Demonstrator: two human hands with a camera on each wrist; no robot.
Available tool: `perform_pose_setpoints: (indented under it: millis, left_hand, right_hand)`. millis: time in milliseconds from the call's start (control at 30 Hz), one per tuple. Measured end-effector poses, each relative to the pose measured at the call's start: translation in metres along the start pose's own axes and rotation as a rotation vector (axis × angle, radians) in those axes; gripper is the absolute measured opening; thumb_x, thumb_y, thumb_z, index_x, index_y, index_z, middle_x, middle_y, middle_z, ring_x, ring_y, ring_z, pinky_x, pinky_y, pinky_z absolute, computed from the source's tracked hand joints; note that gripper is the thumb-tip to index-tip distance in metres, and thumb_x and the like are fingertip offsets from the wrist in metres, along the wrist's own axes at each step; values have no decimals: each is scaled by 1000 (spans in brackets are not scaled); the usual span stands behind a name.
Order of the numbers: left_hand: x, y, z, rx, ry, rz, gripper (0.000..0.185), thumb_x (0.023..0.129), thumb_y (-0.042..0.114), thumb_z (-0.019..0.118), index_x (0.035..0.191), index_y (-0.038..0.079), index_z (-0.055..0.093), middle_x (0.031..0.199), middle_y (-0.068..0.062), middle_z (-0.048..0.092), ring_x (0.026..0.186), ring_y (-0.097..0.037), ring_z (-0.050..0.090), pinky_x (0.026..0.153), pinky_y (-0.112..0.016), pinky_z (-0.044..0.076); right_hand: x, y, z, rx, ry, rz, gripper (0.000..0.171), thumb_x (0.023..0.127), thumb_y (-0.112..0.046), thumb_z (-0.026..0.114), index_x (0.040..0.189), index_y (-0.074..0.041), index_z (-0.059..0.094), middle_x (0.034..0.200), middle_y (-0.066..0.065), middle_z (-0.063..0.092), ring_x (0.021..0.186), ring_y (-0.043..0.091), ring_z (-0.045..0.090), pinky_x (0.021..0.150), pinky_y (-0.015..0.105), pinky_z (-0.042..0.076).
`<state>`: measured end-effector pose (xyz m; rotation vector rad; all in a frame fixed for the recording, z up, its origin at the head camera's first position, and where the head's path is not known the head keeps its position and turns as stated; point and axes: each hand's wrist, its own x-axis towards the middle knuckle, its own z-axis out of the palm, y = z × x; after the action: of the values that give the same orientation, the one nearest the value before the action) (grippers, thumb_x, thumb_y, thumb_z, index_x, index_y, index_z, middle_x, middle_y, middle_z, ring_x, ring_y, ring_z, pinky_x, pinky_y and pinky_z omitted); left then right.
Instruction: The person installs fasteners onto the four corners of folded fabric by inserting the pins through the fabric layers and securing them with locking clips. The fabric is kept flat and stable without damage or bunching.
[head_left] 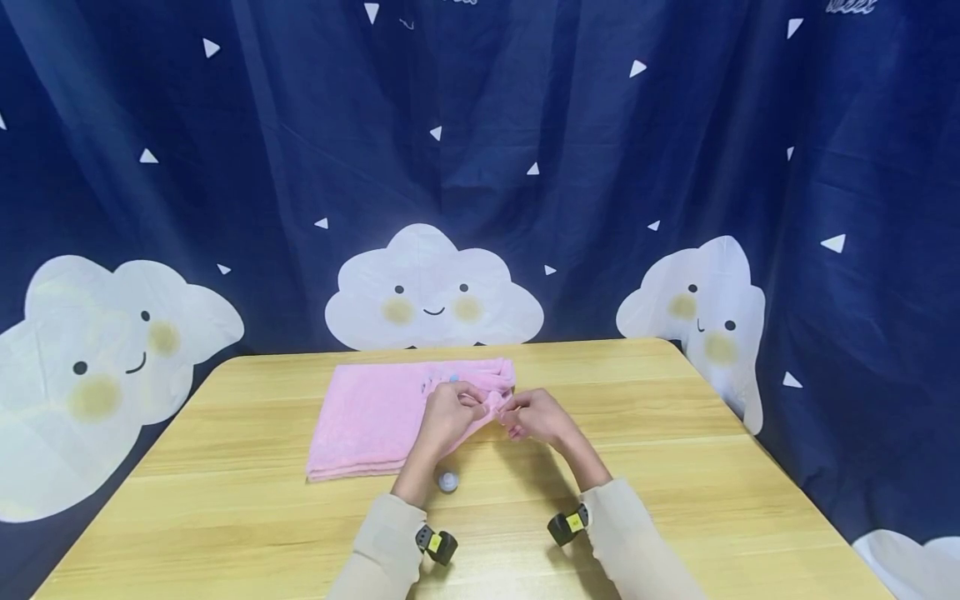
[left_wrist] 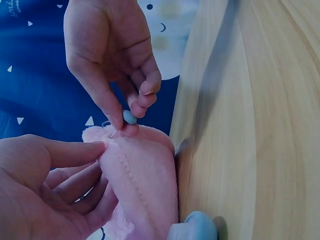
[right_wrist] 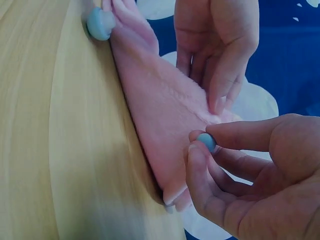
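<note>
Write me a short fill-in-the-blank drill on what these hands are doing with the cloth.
1. The right hand pinches a blue-headed ____ at the cloth's edge.
2. The left hand holds a folded ____ cloth.
3. The cloth lies on a ____ table.

Missing words: pin; pink; wooden

I wear cream long sleeves (head_left: pixel 390 546) down to both wrists, and under each cuff sits a small black camera block with a yellow square tag, left (head_left: pixel 437 543) at seven o'clock, right (head_left: pixel 567 525) at five.
</note>
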<state>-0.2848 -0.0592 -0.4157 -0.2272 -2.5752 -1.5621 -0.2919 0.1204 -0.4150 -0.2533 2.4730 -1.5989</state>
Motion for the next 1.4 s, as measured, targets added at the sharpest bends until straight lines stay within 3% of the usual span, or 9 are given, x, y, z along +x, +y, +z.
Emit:
perform_pose_setpoints:
  millis: [267,433,567,700,900,1233,1400]
  left_hand:
    - [0,1,-1,-42,-20,-18,12,79,0,80,86,7,73,91,-11,77,79,-18,72,63,-25,53]
    - [-1,0,-2,-9,-28,5,13,78,-1,81,84,8,76,87,-8,78,81,-19,74,76,-34,56]
    - [-1,0,-3,9,-36,34,14,77,-5,80,84,7,78,87,-8,79,87,-22,75,88,-43,57]
    - [-1,2,-3,22,-45,42,15,77,-7,78,83,7,79,85,-6,79,90,-22,74,90,-44,57]
    - [-1,4,-4,21,-47,52,15,77,-7,78,82,6,79,84,-7,79,86,-20,73,84,-39,57]
    - [0,1,-5,58,-38,-12,10,80,3,80,89,6,79,90,-8,79,90,-23,71,88,-44,55]
    - [0,2,-5,82,-52,-21,9,80,3,80,88,7,81,92,-7,79,94,-24,70,89,-43,53]
  right_hand:
    - [1,1,3,89,-34,9,20,92,-2,63,102,14,68,82,21,69,68,20,66,69,38,62]
    - [-2,-1,0,206,-113,28,27,97,-3,53,113,18,62,92,22,68,75,18,69,80,38,62]
    - [-1,1,-4,320,-195,67,41,107,-17,46,119,20,57,96,19,68,80,16,70,88,37,60]
    - [2,4,-5,355,-230,80,49,110,-27,41,120,18,55,95,16,68,82,19,72,88,37,61]
    - [3,4,-3,384,-225,81,30,105,-14,49,120,12,53,90,14,69,78,18,72,82,34,62]
    - [6,5,3,403,-139,82,29,101,-9,52,117,15,56,82,8,67,73,14,70,78,29,62]
    - [5,5,7,416,-109,84,28,99,-6,51,115,15,57,86,13,69,74,16,70,78,31,62]
